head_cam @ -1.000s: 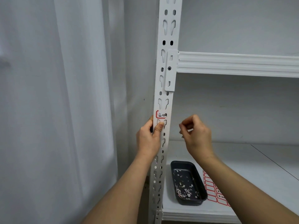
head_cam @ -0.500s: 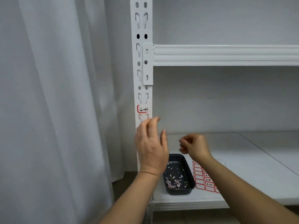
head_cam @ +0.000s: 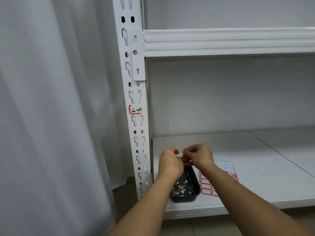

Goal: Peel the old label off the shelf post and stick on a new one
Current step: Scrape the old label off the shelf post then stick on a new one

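Above the far end of the dark tray [head_cam: 185,188], on the lower shelf [head_cam: 255,176], both hands are brought together. The left hand [head_cam: 170,163] and the right hand [head_cam: 198,155] are curled with fingertips meeting, and something small seems to be pinched between them — what it is cannot be told. The tray is seen to hold paper scraps, likely peeled bits. Just right of it, partly hidden by the right forearm, a sheet of red-bordered labels [head_cam: 219,178] lies flat on the shelf.

On the shelf post [head_cam: 136,133], well above the hands, a red-bordered label [head_cam: 135,109] is still stuck; its right edge looks torn or missing. Its long axis runs across the post, left to right, with the handwriting level. The peeling is therefore judged unfinished — the remnant has yet to be removed, and a new label yet to be stuck on.
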